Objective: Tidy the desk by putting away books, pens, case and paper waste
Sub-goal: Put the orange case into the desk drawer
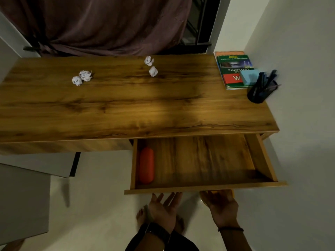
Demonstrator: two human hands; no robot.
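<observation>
The desk's drawer [204, 188] stands pulled out, with an orange-red case [146, 165] lying along its left side. My left hand [165, 209] is palm up with straight fingers just under the drawer's front edge. My right hand [220, 201] reaches under the same front; its fingertips are hidden, so its hold is unclear. Several crumpled paper balls lie on the desk [126, 105]: a pair [82, 77] at the left and another pair [151, 66] near the back middle. Stacked books [233, 69] sit at the back right, with a black holder of pens [262, 89] beside them.
A pale blue block [249, 77] rests on the top book. A dark curtain [108, 24] hangs behind the desk. White walls close in on the right. A grey surface [23, 201] sits low at the left. My feet stand on the pale floor [101, 205].
</observation>
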